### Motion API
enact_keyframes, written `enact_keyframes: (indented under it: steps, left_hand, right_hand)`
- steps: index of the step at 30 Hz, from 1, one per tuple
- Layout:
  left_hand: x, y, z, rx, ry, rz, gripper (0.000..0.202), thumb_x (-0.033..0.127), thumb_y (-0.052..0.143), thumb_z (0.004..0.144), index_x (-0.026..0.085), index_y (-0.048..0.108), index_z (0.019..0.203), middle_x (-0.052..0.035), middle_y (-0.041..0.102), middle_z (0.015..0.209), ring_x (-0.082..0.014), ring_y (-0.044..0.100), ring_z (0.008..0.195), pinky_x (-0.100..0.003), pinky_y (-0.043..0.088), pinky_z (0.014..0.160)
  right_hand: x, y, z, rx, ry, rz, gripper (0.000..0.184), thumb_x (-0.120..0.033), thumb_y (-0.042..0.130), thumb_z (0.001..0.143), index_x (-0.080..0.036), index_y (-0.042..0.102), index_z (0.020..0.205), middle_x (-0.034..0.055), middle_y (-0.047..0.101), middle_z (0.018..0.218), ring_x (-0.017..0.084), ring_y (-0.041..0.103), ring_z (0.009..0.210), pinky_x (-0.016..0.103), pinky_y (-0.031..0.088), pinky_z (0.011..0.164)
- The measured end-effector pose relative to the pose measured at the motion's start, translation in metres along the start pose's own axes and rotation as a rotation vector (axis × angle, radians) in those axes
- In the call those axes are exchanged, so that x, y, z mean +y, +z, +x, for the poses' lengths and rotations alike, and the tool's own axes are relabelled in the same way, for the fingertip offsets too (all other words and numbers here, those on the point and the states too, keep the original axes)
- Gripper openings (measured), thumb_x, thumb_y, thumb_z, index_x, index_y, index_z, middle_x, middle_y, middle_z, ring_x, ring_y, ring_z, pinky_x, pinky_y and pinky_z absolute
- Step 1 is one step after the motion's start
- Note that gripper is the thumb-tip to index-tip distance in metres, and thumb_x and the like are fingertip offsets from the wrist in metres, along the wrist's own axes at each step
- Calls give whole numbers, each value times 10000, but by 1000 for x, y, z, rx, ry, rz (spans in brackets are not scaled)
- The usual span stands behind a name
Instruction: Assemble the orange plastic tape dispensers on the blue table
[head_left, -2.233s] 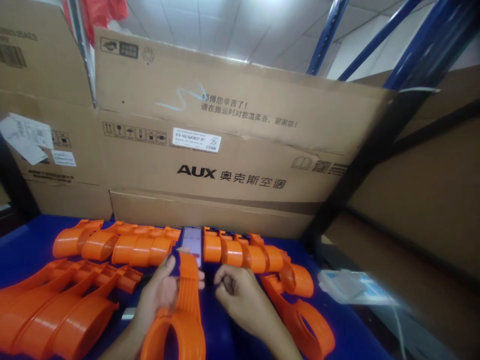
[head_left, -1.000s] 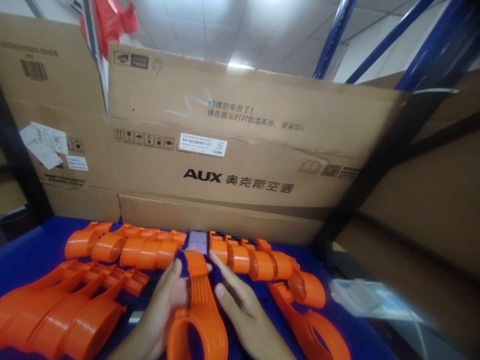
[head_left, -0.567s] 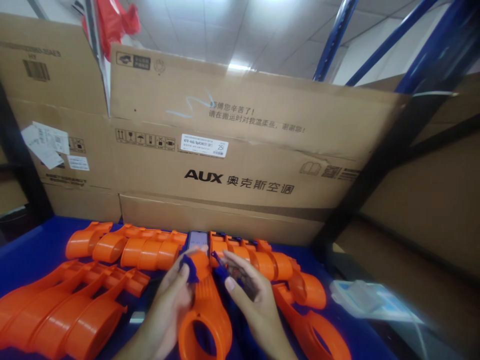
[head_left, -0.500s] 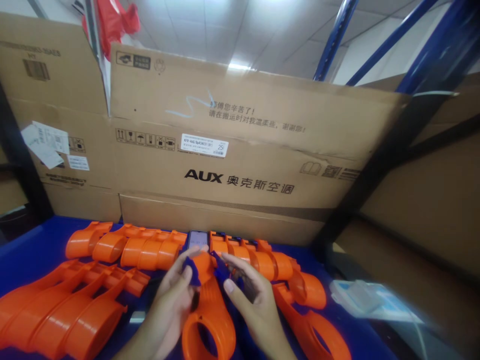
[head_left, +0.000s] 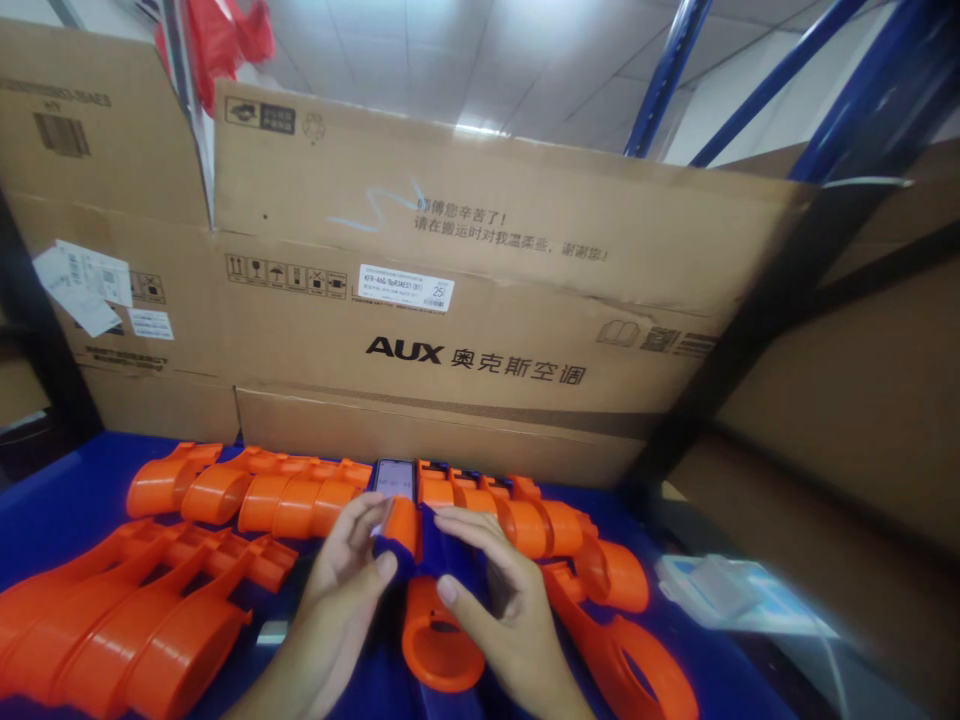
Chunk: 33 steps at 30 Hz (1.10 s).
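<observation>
Between my hands is an orange plastic part with a round ring point(head_left: 444, 645) at its near end and a narrower far end. My left hand point(head_left: 349, 580) is closed around the far end, its thumb on a dark blue piece point(head_left: 396, 552) lying against the orange. My right hand point(head_left: 510, 605) has its thumb and fingers closed about another dark blue piece point(head_left: 442, 540) beside the part. Its palm side hides some of that piece, and I cannot make out exactly how the blue pieces join the orange one.
Orange ringed parts stand in rows at left point(head_left: 180, 650), back left point(head_left: 262, 500) and right point(head_left: 540, 528) on the blue surface point(head_left: 67, 475). A phone point(head_left: 395, 480) leans behind my hands. Cardboard point(head_left: 480, 330) walls the back; a white-and-blue pack point(head_left: 739, 595) lies at right.
The orange part has tilted, so its ring shows farther up and to the right and looks smaller. My left thumb has shifted lower with the blue piece.
</observation>
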<state>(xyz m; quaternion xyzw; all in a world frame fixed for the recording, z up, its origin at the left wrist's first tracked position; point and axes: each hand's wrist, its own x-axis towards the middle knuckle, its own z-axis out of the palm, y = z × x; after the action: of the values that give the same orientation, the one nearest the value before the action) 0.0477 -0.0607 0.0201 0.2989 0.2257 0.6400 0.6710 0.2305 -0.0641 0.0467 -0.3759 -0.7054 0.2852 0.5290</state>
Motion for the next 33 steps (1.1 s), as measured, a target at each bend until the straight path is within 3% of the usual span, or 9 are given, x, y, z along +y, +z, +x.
enact_keyframes:
  steps: [10,25,33]
  left_hand:
    - [3,4,2,73,17,35,600,176,861,687,284,622,1227,-74,640,1325,-276,582,1255,-310,502,979]
    - [3,3,4,108,47,79,586,196,878,661,290,635,1185,-58,664,1268,-269,596,1237,-300,506,959]
    - [6,3,4,56,65,53,522,206,841,721,307,624,1184,-38,635,1324,-258,553,1286,-287,499,972]
  right_hand:
    - [-1,1,1,3,-3,-30,379,-282,760,839,-302,705,1213,89,672,1276,301,614,1205,502,462,1071]
    - [-4,4,1,33,24,-40,326,-311,734,861,-286,717,1186,90,691,1249,299,623,1188,490,469,1063]
    - [4,6,0,89,159,-111,499,-380,734,849,-234,607,1309,114,653,1321,315,598,1231,512,450,1075]
